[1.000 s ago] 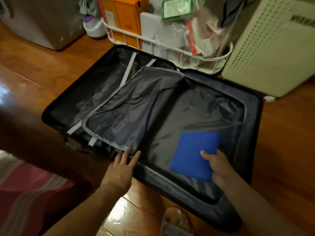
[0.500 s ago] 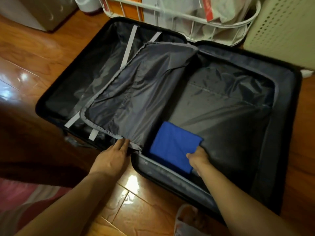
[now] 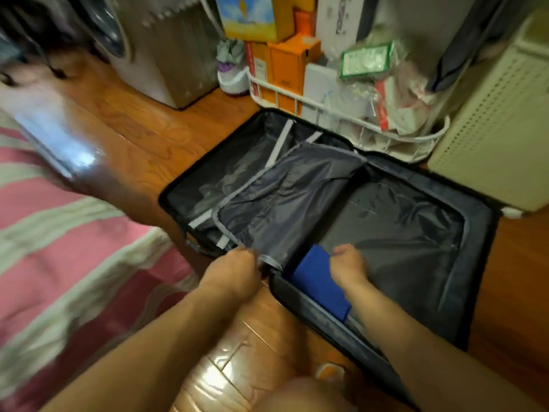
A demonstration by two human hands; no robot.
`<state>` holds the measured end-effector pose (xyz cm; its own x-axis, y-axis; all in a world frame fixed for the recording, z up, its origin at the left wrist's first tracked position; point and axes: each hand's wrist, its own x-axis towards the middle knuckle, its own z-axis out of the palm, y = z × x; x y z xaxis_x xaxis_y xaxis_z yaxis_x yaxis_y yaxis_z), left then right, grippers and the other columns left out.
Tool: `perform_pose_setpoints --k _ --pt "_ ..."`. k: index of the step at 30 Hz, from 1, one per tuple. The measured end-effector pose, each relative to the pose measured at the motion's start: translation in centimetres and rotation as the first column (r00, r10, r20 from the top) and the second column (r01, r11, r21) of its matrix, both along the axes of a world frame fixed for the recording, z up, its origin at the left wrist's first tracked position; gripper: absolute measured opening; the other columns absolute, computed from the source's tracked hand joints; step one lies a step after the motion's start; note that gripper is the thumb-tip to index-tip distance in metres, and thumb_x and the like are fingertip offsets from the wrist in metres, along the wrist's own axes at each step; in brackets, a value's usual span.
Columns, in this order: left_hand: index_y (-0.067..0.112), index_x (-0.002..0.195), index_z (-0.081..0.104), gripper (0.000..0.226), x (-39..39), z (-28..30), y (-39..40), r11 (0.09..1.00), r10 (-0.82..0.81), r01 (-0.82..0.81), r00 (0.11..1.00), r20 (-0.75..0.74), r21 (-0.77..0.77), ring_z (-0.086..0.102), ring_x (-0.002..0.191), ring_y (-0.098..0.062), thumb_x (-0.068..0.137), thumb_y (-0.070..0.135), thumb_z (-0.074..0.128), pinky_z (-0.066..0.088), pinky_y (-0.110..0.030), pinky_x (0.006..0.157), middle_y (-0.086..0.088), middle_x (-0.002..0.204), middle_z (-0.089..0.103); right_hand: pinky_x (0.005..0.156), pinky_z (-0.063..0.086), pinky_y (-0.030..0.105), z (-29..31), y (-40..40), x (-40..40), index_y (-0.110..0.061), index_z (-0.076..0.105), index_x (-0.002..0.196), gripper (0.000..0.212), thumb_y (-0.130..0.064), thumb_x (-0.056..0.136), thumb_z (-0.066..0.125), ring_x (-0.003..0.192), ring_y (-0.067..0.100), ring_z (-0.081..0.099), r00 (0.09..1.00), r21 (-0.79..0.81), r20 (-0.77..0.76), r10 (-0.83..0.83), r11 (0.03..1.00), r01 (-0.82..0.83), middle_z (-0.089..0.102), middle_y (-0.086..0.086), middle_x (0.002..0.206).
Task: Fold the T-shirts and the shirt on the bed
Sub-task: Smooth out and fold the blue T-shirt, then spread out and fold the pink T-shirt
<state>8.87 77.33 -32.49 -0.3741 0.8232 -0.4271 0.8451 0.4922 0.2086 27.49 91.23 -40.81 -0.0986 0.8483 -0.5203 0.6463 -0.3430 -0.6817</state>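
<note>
A folded blue T-shirt (image 3: 319,282) lies in the near left corner of the right half of an open black suitcase (image 3: 481,242) on the wooden floor. My right hand (image 3: 347,267) rests on the T-shirt's right edge, fingers curled down on it. My left hand (image 3: 234,273) pinches the near corner of the grey zip divider flap (image 3: 285,203), which stands raised between the suitcase's two halves. The frame is blurred by head motion.
A bed with a pink and white striped cover (image 3: 59,257) fills the left. Behind the suitcase stand a white wire basket (image 3: 335,114) full of boxes and bags, a cream perforated hamper (image 3: 499,138) and a grey appliance (image 3: 160,52). My foot (image 3: 329,371) is near the suitcase edge.
The blue T-shirt has been slid left and down into the near corner of the right half. My left hand has closed on the divider's corner. The view swung left, showing the bed.
</note>
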Motion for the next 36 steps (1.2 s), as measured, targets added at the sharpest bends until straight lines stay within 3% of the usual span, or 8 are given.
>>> perform_pose_setpoints --k 2,6,14,19,23,28,33,36 --pt "0.022 0.099 0.066 0.017 -0.7 6.6 -2.1 0.985 0.111 -0.109 0.994 -0.007 0.131 0.064 0.095 -0.027 0.095 0.027 0.051 0.051 -0.038 0.076 -0.004 0.109 0.068 0.088 0.057 0.045 7.2 -1.4 -5.1 -0.029 0.06 0.091 0.02 -0.011 0.089 0.053 0.097 0.031 0.066 0.986 0.116 -0.105 0.133 0.986 -0.121 0.07 0.012 0.108" --pt "0.015 0.101 0.069 0.031 -3.5 18.3 -12.0 0.901 0.308 -0.268 0.949 -0.069 0.341 0.067 0.099 -0.033 0.088 0.031 0.045 0.055 -0.041 0.081 -0.01 0.105 0.072 0.077 0.059 0.044 24.1 -9.7 -15.3 -0.029 0.061 0.088 0.019 -0.017 0.097 0.05 0.086 0.026 0.067 0.859 0.36 -0.225 0.46 0.858 -0.366 0.068 0.003 0.096" --pt "0.024 0.117 0.072 0.031 -4.4 29.8 -48.9 0.627 0.749 -0.671 0.659 -0.068 0.396 0.067 0.102 -0.023 0.098 0.032 0.05 0.056 -0.037 0.089 -0.001 0.118 0.072 0.086 0.057 0.044 41.6 -37.7 -25.0 -0.024 0.066 0.075 0.027 -0.009 0.093 0.053 0.097 0.03 0.068 0.292 0.578 -0.062 0.955 0.273 -0.769 0.07 0.003 0.093" --pt "0.023 0.1 0.075 0.023 -2.0 31.0 -66.6 0.334 0.933 -0.845 0.359 -0.02 0.419 0.067 0.082 -0.021 0.097 0.022 0.052 0.054 -0.036 0.072 -0.002 0.1 0.074 0.091 0.056 0.043 43.3 -52.4 -26.9 -0.011 0.075 0.11 0.024 -0.013 0.096 0.055 0.102 0.027 0.065 -0.019 0.533 0.132 0.991 -0.087 -0.841 0.071 0.007 0.112" --pt "0.03 0.089 0.072 0.023 -2.7 28.4 -72.8 0.222 0.956 -0.895 0.278 0.093 0.386 0.069 0.079 -0.025 0.096 0.018 0.053 0.05 -0.031 0.063 -0.003 0.092 0.074 0.09 0.055 0.04 42.4 -59.3 -28.8 -0.01 0.075 0.109 0.025 -0.013 0.096 0.054 0.1 0.027 0.065 -0.142 0.492 0.3 0.943 -0.281 -0.824 0.072 0.009 0.111" --pt "0.027 0.126 0.068 0.034 -6.3 22.8 -76.3 0.124 0.955 -0.934 0.204 0.216 0.335 0.065 0.105 -0.018 0.096 0.026 0.051 0.055 -0.035 0.091 0.002 0.125 0.067 0.088 0.056 0.041 38.3 -64.7 -33.3 -0.005 0.074 0.107 0.025 -0.012 0.095 0.053 0.099 0.03 0.066 -0.214 0.405 0.395 0.893 -0.379 -0.832 0.073 0.013 0.109" --pt "0.017 0.141 0.056 0.046 -9.7 20.6 -78.6 0.094 0.956 -0.944 0.174 0.238 0.316 0.06 0.109 -0.021 0.095 0.017 0.055 0.049 -0.032 0.092 -0.006 0.133 0.061 0.098 0.047 0.031 33.0 -71.0 -38.1 -0.012 0.066 0.129 0.036 -0.009 0.096 0.052 0.121 0.024 0.058 -0.421 0.316 0.364 0.831 -0.536 -0.783 0.063 0.004 0.134" --pt "0.018 0.145 0.051 0.048 -12.3 20.8 -80.2 0.078 0.964 -0.939 0.156 0.213 0.336 0.059 0.112 -0.024 0.097 0.019 0.055 0.049 -0.035 0.093 -0.007 0.138 0.057 0.112 0.038 0.036 30.6 -76.0 -42.4 -0.025 0.058 0.14 0.048 -0.014 0.093 0.054 0.133 0.033 0.046 -0.442 0.373 0.3 0.845 -0.531 -0.761 0.047 0.013 0.144"
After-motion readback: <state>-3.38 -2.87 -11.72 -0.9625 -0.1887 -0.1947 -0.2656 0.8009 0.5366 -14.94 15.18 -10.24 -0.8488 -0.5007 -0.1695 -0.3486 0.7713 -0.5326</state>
